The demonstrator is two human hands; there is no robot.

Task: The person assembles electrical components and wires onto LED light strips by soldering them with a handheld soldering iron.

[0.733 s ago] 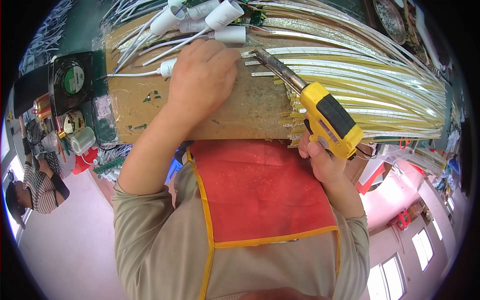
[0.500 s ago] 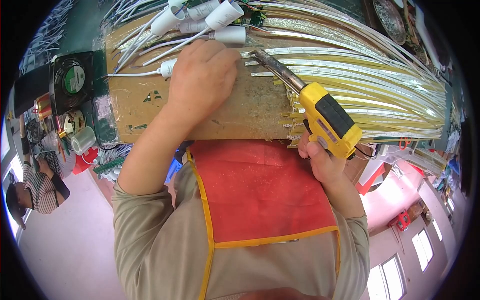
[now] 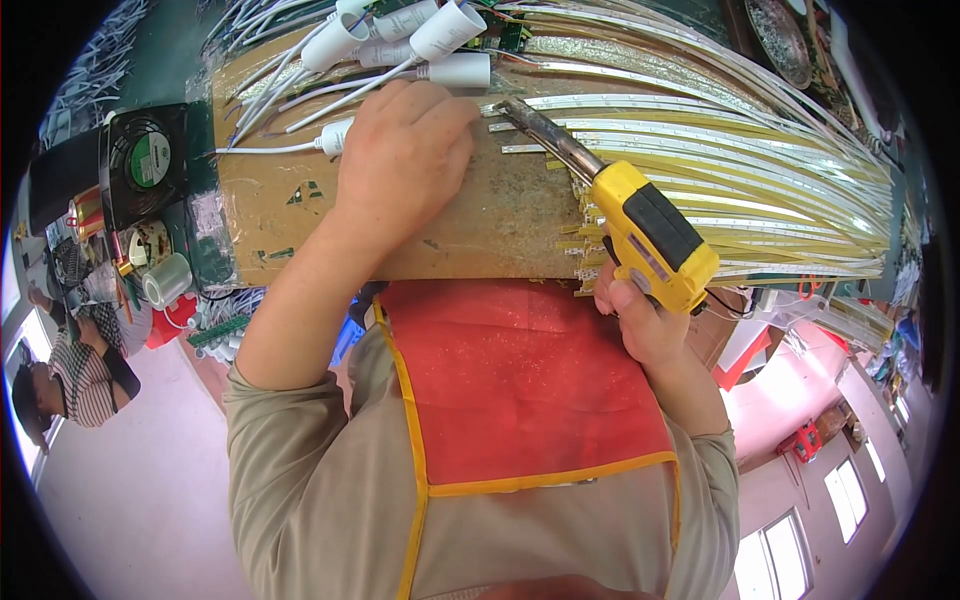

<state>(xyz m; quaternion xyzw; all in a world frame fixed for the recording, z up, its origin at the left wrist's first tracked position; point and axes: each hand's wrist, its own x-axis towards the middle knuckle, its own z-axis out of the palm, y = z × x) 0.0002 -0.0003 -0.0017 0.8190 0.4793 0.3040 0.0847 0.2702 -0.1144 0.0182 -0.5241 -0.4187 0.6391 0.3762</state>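
Observation:
My right hand is wrapped round the handle of a yellow and black pistol-shaped soldering iron. Its metal barrel slants up and left, and the tip meets the end of a white LED strip. Just left of that tip, my left hand rests on the brown board, fingers curled down and closed. What they pinch is hidden beneath the hand. A white cylindrical lamp cap with a white cable pokes out at the left side of this hand.
More white caps with cables lie beyond my left hand. Many LED strips fan across the right of the brown board. A black fan stands at the left, near a clear roll. Another person is at far left.
The soldering iron's body has shifted slightly left and up in my right hand, its tip staying at the strip end. My left hand keeps its place.

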